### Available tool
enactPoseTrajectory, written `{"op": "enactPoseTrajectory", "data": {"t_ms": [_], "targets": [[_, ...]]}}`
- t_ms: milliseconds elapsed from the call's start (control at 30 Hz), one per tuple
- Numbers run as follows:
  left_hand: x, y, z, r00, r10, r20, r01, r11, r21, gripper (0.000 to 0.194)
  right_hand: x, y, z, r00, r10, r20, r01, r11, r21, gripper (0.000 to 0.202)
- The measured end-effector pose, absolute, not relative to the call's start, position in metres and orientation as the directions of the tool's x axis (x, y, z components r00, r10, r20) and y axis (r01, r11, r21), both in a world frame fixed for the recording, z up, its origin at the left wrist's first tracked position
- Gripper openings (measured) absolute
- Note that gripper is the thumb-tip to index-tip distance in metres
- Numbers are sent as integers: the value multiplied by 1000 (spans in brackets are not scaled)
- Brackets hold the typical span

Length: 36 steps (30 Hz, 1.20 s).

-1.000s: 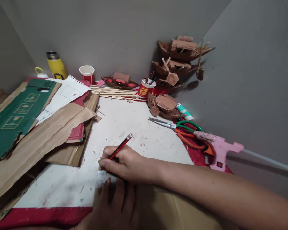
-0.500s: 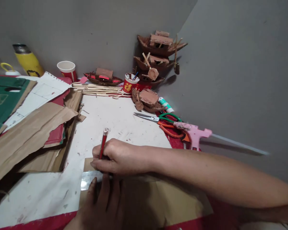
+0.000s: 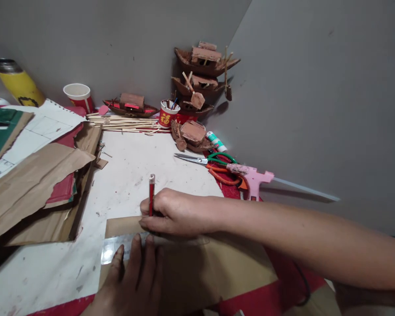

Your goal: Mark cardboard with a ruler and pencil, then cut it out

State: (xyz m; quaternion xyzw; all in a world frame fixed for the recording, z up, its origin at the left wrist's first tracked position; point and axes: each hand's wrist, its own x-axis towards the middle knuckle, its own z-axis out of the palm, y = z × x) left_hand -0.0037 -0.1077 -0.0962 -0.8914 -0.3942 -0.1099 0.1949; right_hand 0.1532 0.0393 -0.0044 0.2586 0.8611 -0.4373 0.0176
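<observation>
Pinching a red pencil (image 3: 152,199), the right hand (image 3: 174,213) sits over brown cardboard (image 3: 233,267) lying across a white sheet (image 3: 145,164) and red table cover (image 3: 246,303) near grey walls (image 3: 85,35); the left hand (image 3: 134,281), splayed, rests on the cardboard's clear ruler (image 3: 110,250).

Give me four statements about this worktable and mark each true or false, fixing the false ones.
1. The right hand holds a red pencil. True.
2. The left hand is wrapped around a paper cup. False: its fingers press on the shiny ruler.
3. The scissors lie next to the pink glue gun. True.
4. The shiny ruler lies on green cardboard. False: it lies on brown cardboard.
</observation>
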Motion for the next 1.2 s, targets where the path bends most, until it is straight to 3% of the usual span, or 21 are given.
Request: {"op": "enactPoseTrajectory", "data": {"t_ms": [633,1200], "targets": [[-1,-108,-96,656,678,331,755,-598,-269,43,206,24,-6,-800,549,-242,535,470,-702,23],[1,-109,-96,634,705,318,772,-602,-205,50,224,10,0,-713,644,-279,665,493,-561,22]]}}
